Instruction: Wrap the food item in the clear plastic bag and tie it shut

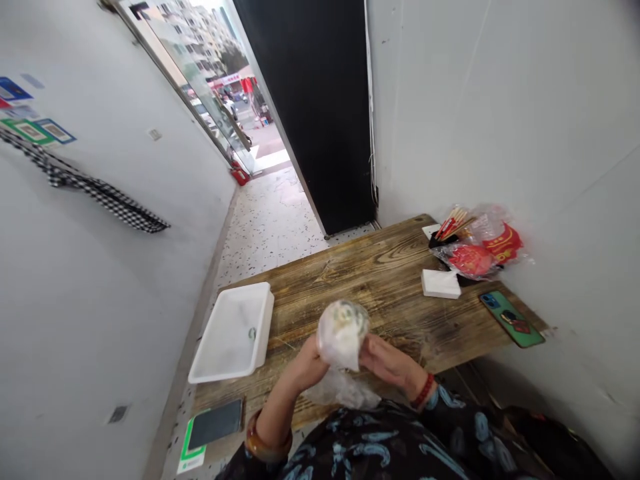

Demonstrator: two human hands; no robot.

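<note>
Both my hands hold a round whitish lump wrapped in clear plastic film (343, 332) just above the near edge of the wooden table (370, 273). My left hand (306, 365) grips its left side and my right hand (387, 360) its right side. Loose plastic (345, 393) hangs below the lump toward my lap. What is inside the wrap is blurred; it looks pale with greenish specks on top.
A white rectangular tub (234, 333) sits at the table's left end. A white napkin block (441, 283), red plastic bags (480, 250), a chopstick holder (450, 227) and a green phone (511, 319) lie at the right by the wall. A dark tablet (215, 423) lies near left.
</note>
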